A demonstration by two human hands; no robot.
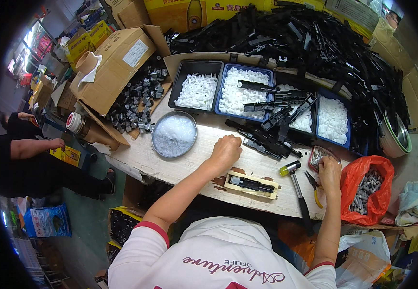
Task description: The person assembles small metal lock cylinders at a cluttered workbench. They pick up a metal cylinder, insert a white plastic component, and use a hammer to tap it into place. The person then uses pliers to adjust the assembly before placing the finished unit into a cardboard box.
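Observation:
My left hand (226, 152) is closed with its fingertips together above the worktable, close to several black slide mechanisms (266, 143); whatever it may hold is too small to name. At the small red-rimmed dish (316, 156) of little metal parts, my right hand (330, 169) has its fingers bent down and pressed together, and its fingertips are partly hidden. Between the hands and nearer to me, a black mechanism (252, 184) lies in a pale rectangular fixture (231, 187). Right of that fixture are a hammer (298, 190) with a yellow-and-black head and yellow-handled pliers (316, 190).
Bins of white plastic parts (244, 86) line the back, with a round tray (174, 134) of translucent pieces before them. Black assemblies (305, 38) are heaped behind. A red bag (370, 188) of metal pins sits right. A cardboard box (115, 67) and another person (35, 159) are left.

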